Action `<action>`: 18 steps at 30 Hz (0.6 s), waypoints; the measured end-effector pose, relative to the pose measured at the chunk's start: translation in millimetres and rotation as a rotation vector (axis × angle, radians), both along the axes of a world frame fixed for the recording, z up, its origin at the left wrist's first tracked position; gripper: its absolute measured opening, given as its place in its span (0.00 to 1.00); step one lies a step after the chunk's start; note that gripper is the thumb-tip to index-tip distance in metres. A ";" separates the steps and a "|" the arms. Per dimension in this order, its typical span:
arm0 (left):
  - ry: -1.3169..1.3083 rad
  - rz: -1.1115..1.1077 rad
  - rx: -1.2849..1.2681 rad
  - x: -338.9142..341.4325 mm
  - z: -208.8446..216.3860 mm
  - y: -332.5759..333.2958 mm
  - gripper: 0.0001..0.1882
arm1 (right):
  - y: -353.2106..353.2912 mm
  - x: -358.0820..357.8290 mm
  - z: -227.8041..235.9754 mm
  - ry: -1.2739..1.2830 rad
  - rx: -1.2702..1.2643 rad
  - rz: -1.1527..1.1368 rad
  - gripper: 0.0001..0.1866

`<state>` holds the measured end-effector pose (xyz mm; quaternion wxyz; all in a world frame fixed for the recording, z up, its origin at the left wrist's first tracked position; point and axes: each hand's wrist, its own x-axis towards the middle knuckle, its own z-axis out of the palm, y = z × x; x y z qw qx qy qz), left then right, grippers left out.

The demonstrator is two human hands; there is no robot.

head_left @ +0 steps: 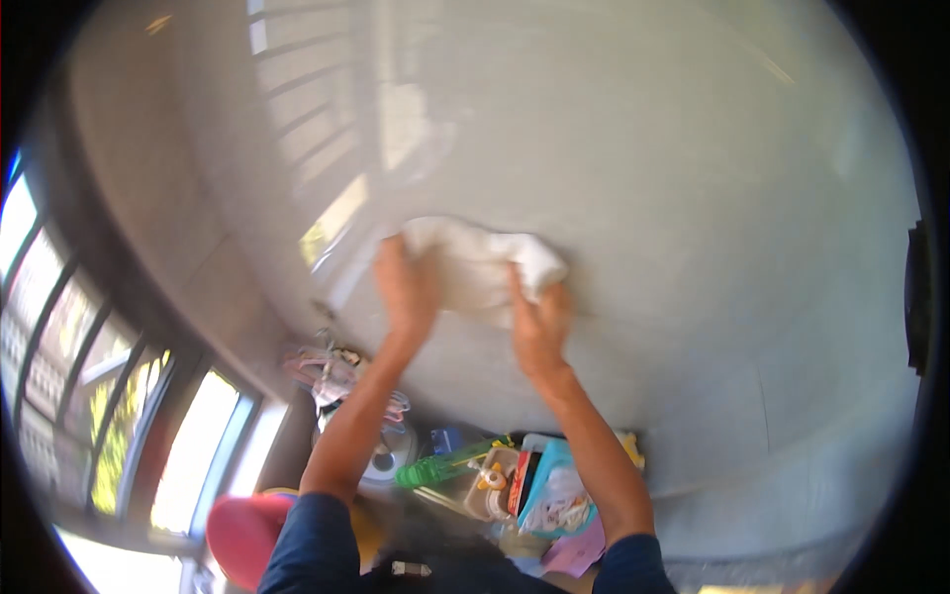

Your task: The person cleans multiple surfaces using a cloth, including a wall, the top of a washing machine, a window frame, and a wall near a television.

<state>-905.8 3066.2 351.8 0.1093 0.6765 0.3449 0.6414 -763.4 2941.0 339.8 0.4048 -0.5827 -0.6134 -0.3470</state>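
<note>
A white cloth point(463, 259), bunched and blurred by motion, is stretched between my two hands in front of a wide pale grey surface point(673, 198). My left hand point(405, 292) is closed on its left end. At the right end my right hand point(539, 322) grips the cloth, thumb on the near side and fingers partly hidden behind its folds. Whether the cloth touches the grey surface, I cannot tell.
Below my hands stand a green plastic bottle point(435, 469), a light blue basket point(539, 500) with crumpled plastic inside, and a pinkish bundle point(332, 371). A red rounded object point(244, 540) lies lower left, near a barred window point(84, 366).
</note>
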 end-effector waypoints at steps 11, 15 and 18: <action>-0.220 0.067 0.324 -55.6 100.4 75.0 0.15 | 77.4 -75.2 108.1 -0.271 0.212 -0.214 0.20; -0.292 0.148 0.289 -107.7 110.0 132.5 0.12 | 135.6 -122.0 140.2 -0.317 0.183 -0.190 0.20; -0.351 0.238 0.235 -146.6 108.7 169.8 0.11 | 183.9 -160.9 154.9 -0.332 0.157 -0.163 0.21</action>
